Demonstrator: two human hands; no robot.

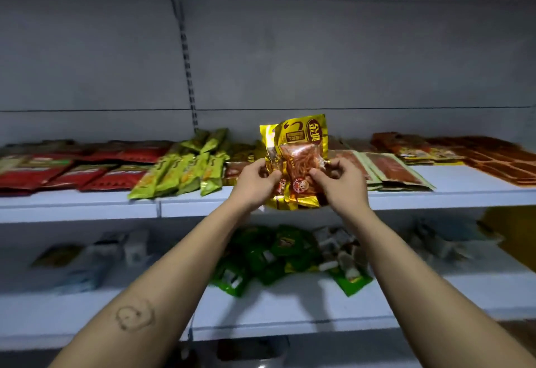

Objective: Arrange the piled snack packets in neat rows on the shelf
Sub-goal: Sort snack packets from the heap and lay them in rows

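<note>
The big white shelf (464,190) runs from side to side; under it is a lower shelf (290,309) with a messy heap of green bags (275,254); on the top shelf, red packets (87,176) lie flat on the left, long green packets (179,176) lie in a row next to them, see-through packets (391,170) with red meat sit on the right, and orange packets (493,158) lie at the far right; the gold packet (298,147) is held up above the front edge of the shelf, in the middle; it is shiny, with a clear window full of thin orange-red strips, a dark label on top and small round pictures at the bottom; another gold edge shows just behind it on the left; the left grip (255,179) pinches its left side; the right grip (339,182) pinches its right side, fingers curled.
</note>
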